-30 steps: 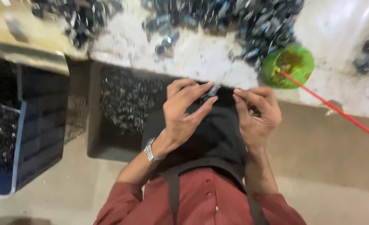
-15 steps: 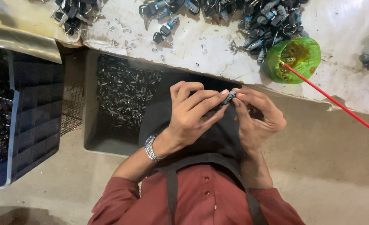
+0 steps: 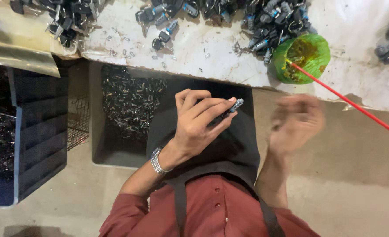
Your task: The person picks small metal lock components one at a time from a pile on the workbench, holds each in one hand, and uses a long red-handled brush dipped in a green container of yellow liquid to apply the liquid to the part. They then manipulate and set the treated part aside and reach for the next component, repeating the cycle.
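Note:
My left hand (image 3: 199, 125) holds a small dark metal part with a ridged grey tip (image 3: 233, 107) over my lap, thumb and fingers pinched along it. A silver wristwatch (image 3: 156, 161) is on that wrist. My right hand (image 3: 294, 124) is blurred with motion, off to the right of the part and below the table edge; whether it holds anything cannot be made out. Just above it on the white table (image 3: 216, 44) stands a green bowl (image 3: 303, 59) with a yellowish paste and a red stick (image 3: 343, 101) leaning out of it.
Piles of small dark padlock-like parts (image 3: 269, 19) and loose bits lie along the table. Below its edge stands a grey bin (image 3: 124, 114) of small metal pieces, a blue crate (image 3: 10, 140) at the left, and a wire basket (image 3: 78, 123) between them.
My right hand has let go of the part and swung away to the right. The left hand keeps the part, now held alone. The view has shifted slightly.

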A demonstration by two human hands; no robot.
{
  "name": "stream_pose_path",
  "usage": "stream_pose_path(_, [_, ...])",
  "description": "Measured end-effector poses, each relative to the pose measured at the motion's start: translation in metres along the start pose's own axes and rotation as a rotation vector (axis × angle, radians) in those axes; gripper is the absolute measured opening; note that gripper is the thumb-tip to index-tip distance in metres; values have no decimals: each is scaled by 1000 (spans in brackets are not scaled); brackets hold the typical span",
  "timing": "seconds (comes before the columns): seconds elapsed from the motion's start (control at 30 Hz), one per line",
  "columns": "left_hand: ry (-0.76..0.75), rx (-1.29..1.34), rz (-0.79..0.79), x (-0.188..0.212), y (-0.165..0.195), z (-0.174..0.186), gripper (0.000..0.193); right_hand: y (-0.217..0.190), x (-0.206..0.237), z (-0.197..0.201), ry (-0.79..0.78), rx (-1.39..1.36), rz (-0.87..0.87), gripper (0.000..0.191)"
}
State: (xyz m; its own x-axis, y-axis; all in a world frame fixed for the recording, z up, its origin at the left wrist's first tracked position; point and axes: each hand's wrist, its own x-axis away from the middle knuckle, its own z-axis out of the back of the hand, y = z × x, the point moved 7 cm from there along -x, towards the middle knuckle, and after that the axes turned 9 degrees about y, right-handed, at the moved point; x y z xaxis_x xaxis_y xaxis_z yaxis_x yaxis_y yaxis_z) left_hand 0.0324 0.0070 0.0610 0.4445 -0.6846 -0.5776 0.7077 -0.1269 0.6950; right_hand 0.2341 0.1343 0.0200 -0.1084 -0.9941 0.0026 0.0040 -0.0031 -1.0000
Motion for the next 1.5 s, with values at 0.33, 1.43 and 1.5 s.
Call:
stream_pose_path(0.33, [6, 33, 54, -12, 5, -6, 36, -17, -37, 63, 251, -214, 184, 33])
stream_pose_path(1.43, [63, -366, 299, 24, -43, 83, 32, 5, -32, 80, 260, -49, 168, 21])
stream_pose_path(1.5, [68, -344, 268, 28, -38, 88, 35, 3, -35, 62, 119, 27, 167, 19])
